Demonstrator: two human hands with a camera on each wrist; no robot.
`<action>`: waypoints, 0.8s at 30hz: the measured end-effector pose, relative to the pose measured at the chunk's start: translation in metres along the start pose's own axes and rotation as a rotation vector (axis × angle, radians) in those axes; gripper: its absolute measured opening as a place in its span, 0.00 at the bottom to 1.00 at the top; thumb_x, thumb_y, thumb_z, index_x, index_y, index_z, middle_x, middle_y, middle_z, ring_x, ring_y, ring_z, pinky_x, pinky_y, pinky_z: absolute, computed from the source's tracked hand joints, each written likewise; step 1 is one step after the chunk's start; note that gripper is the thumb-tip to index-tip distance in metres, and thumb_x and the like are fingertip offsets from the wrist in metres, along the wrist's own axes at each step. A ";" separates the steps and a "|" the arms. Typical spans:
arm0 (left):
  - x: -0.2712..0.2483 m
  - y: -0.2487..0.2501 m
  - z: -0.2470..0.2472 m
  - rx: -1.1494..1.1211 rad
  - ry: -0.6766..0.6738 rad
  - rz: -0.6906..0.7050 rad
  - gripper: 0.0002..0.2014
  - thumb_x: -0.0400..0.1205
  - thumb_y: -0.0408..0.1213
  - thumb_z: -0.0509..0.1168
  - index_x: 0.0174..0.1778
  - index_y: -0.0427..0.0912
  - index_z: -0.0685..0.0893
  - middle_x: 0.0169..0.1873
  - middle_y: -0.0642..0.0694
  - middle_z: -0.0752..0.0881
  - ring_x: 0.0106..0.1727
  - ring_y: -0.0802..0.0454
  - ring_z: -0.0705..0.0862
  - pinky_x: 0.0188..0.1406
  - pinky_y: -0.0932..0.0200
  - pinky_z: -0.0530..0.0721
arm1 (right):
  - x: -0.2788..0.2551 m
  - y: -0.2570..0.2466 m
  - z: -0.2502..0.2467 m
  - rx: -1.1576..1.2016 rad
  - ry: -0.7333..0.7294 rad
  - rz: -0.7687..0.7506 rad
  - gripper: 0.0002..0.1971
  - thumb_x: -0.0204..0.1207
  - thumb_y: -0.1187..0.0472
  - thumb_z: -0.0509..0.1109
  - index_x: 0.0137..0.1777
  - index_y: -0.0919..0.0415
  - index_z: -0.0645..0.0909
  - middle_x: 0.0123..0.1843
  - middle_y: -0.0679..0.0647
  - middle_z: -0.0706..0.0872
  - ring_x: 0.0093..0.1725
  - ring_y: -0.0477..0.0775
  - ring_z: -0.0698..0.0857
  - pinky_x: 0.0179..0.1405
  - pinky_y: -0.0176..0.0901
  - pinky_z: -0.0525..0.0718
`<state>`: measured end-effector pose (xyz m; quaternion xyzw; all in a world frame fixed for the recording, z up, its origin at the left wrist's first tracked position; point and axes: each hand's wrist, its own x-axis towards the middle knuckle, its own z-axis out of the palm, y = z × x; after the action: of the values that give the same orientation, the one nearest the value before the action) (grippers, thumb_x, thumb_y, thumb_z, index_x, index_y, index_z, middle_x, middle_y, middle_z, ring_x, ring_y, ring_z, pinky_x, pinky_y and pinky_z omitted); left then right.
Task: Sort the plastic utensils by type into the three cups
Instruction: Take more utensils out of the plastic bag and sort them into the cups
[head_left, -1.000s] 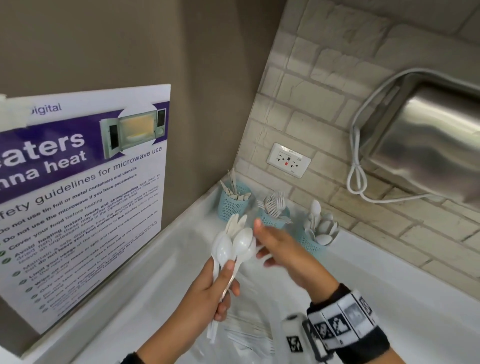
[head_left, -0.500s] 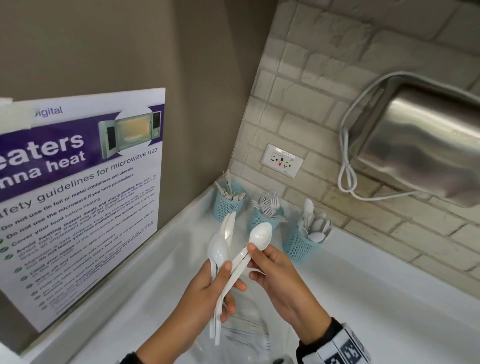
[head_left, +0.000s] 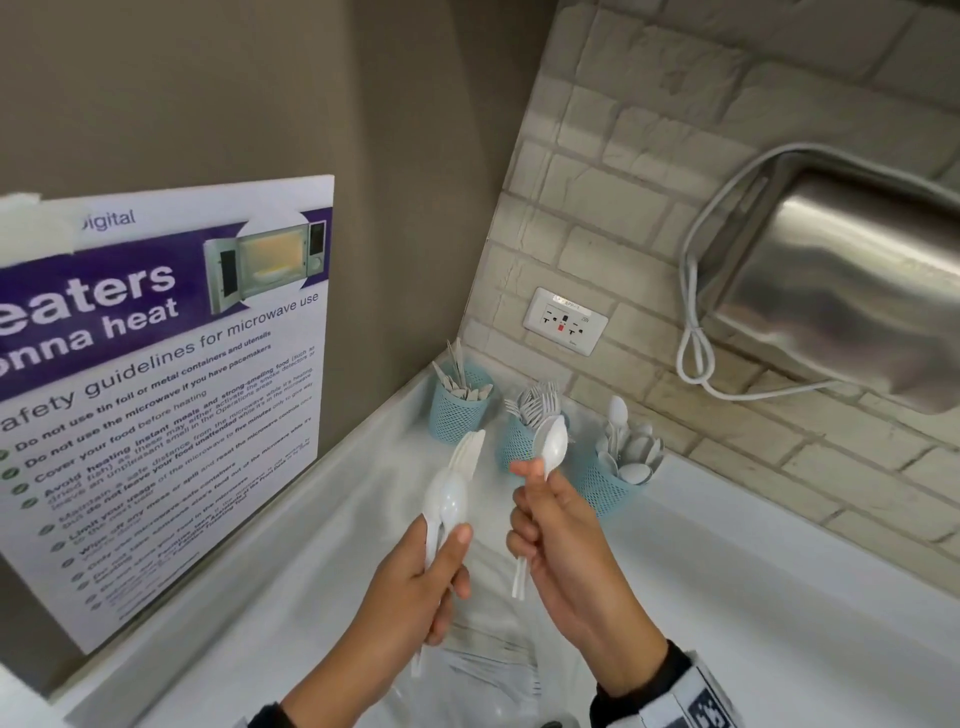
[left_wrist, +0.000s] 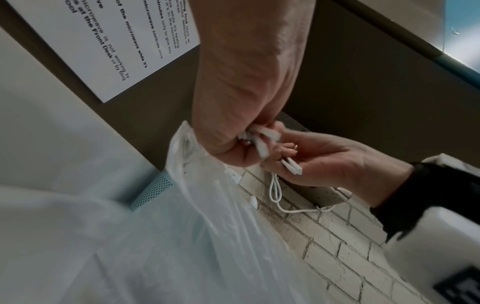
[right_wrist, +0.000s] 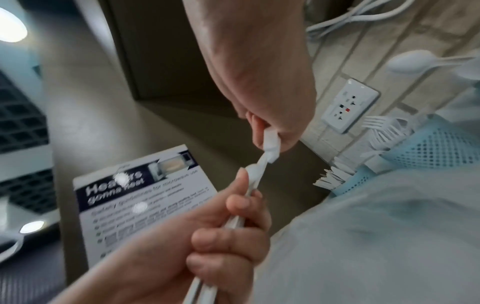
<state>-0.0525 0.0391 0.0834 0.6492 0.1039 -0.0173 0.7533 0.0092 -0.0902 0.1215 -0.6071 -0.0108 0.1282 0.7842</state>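
bag (head_left: 488, 670): clear plastic, lying on the worktop (head_left: 779, 597) at its near edge, below both hands; some utensils seem to be left in it, too blurred to count.
left hand (head_left: 415, 597): grip closed round a bundle (head_left: 449, 499) of white utensils, spoon bowls in front and knife blades fanned behind, held upright.
right hand (head_left: 561, 540): grip closed on the handle of what looks like two stacked spoons (head_left: 553, 441), bowls up, apart from the bundle.
knife cup (head_left: 460, 410): blue mesh, in the far left corner by the wall.
fork cup (head_left: 519, 441): next along the far edge, partly hidden behind the spoons.
spoon cup (head_left: 605, 480): rightmost of the three, nearly full, bowls spilling over the rim.
step, as i judge it: carrying the spoons to the spoon cup.
risk: the fork cup lies nearest the right hand, so a hurried drop could land there; the crowded spoon cup may shed a spoon or tip if pushed; the left bundle is mixed and loosely fanned, so one could slip out.
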 end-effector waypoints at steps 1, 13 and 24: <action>0.001 -0.002 0.000 0.026 0.006 0.025 0.12 0.82 0.50 0.62 0.50 0.45 0.76 0.26 0.47 0.77 0.21 0.56 0.70 0.20 0.62 0.68 | -0.004 0.003 0.002 -0.127 -0.037 -0.004 0.18 0.75 0.49 0.69 0.58 0.62 0.77 0.30 0.45 0.72 0.26 0.41 0.69 0.26 0.33 0.69; 0.004 -0.004 0.008 0.114 -0.064 0.158 0.09 0.82 0.50 0.54 0.55 0.58 0.74 0.32 0.61 0.83 0.31 0.69 0.79 0.35 0.66 0.74 | -0.012 0.023 0.009 -0.359 -0.037 -0.004 0.10 0.80 0.63 0.68 0.54 0.70 0.79 0.34 0.52 0.79 0.29 0.42 0.77 0.29 0.35 0.75; 0.003 -0.002 0.007 0.116 0.035 0.056 0.14 0.88 0.43 0.49 0.48 0.35 0.70 0.35 0.39 0.86 0.18 0.52 0.73 0.17 0.60 0.71 | -0.005 0.017 0.010 0.052 0.045 0.128 0.13 0.85 0.53 0.60 0.49 0.63 0.77 0.41 0.58 0.84 0.36 0.56 0.83 0.33 0.51 0.83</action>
<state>-0.0486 0.0326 0.0822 0.6948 0.0976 0.0092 0.7125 -0.0007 -0.0779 0.1087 -0.5888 0.0489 0.1645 0.7899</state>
